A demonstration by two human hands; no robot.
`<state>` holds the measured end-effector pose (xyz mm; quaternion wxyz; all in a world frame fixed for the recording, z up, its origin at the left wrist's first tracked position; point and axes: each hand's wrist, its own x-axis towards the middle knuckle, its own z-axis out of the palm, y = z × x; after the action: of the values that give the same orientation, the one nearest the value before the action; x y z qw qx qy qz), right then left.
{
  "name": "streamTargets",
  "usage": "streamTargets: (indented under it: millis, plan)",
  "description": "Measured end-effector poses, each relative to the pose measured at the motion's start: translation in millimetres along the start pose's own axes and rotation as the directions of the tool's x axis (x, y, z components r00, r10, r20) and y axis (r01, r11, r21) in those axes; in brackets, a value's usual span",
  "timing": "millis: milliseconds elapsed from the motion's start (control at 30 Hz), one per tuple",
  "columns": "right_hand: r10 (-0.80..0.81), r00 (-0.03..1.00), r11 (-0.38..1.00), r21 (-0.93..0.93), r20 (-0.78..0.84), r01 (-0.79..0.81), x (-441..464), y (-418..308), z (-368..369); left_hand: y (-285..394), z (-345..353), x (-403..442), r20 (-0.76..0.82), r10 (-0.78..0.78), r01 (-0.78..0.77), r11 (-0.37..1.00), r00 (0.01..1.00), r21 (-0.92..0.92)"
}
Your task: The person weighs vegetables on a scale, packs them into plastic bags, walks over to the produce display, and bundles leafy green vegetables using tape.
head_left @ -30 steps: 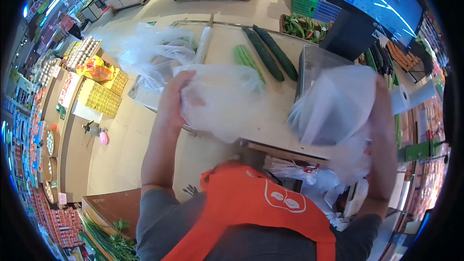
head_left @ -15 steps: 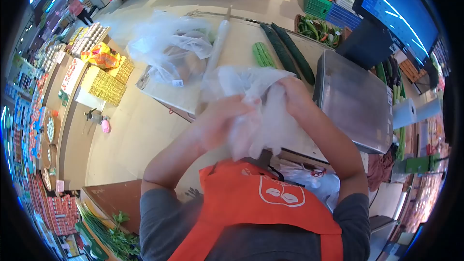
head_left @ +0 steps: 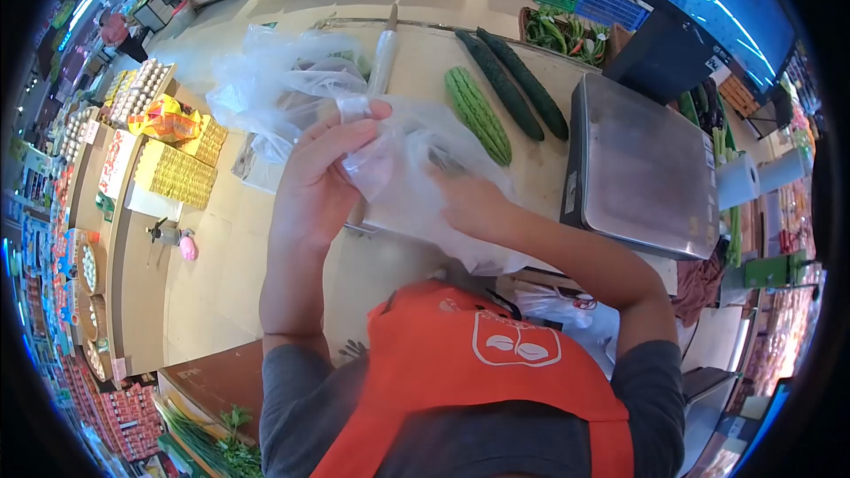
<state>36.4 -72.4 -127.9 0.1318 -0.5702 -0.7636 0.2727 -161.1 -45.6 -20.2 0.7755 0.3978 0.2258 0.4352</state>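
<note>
A translucent plastic bag (head_left: 416, 155) hangs between my two hands above the counter. My left hand (head_left: 332, 155) is closed on its upper left part. My right hand (head_left: 465, 199) is at the right side of the bag, its fingers partly hidden by the film and blurred. Just beyond the bag lie a light green bitter gourd (head_left: 478, 115) and two dark green cucumbers (head_left: 501, 86), (head_left: 524, 82). Left of these rests a roll of clear bags (head_left: 382, 62), beside a heap of filled plastic bags (head_left: 274, 93).
A metal scale (head_left: 646, 168) stands on the right of the counter, with a screen (head_left: 722, 13) behind it. Egg trays (head_left: 177, 173) are stacked on a shelf at the left. A person (head_left: 121, 35) is in the far left background. Peppers fill a basket (head_left: 567, 40) beyond the counter.
The bag, once in both hands near the front edge, is spread out more. My left hand has risen, and my right hand has moved left and lower. Earlier, other bags hung over the scale.
</note>
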Motion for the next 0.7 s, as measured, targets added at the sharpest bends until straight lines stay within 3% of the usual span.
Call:
streamTargets:
  millis: [33,100,200,300,367,400,500,600,633,700]
  plan:
    - [0.091,0.990,0.996,-0.001,0.104,-0.091,5.8,2.0,1.4,-0.6,1.2,0.5,-0.020,0.012,-0.011,0.998,1.000,0.069]
    - [0.045,0.999,0.995,0.083,0.018,-0.047,22.3,9.9,-15.4,-3.6,3.0,-2.4,-0.062,0.048,-0.035,0.979,0.997,0.199]
    - [-0.067,0.996,0.996,0.053,-0.062,0.071,30.7,6.6,-6.9,5.8,3.0,-13.9,-0.033,-0.067,0.072,0.981,0.997,0.178]
    - [-0.158,0.985,0.985,0.053,-0.066,0.161,46.9,-1.0,50.2,12.8,15.6,-22.3,-0.188,0.032,0.048,0.912,0.982,0.408]
    - [-0.186,0.981,0.979,0.079,-0.050,0.189,54.7,-1.3,79.9,18.8,7.5,-28.1,0.007,-0.027,0.022,0.925,1.000,0.379]
    - [-0.193,0.980,0.977,0.080,-0.051,0.196,59.8,-0.6,73.4,21.4,2.8,-32.4,0.103,-0.061,0.020,0.932,0.993,0.363]
    - [-0.245,0.965,0.969,0.019,-0.098,0.248,55.8,-7.0,28.1,17.6,-14.2,-36.2,-0.005,0.030,-0.027,0.951,1.000,0.308]
    - [-0.338,0.930,0.940,-0.096,-0.147,0.326,35.6,-13.3,-13.9,13.3,-10.9,-30.9,-0.207,0.174,-0.073,0.904,0.963,0.422]
    - [-0.344,0.926,0.938,-0.111,-0.156,0.330,31.2,-12.8,-18.9,10.6,-10.7,-28.8,-0.146,0.186,-0.122,0.922,0.972,0.366]
    - [-0.226,0.964,0.972,-0.101,-0.140,0.213,39.5,1.2,-11.6,8.4,1.3,-30.5,-0.081,0.199,-0.131,0.850,0.977,0.511]
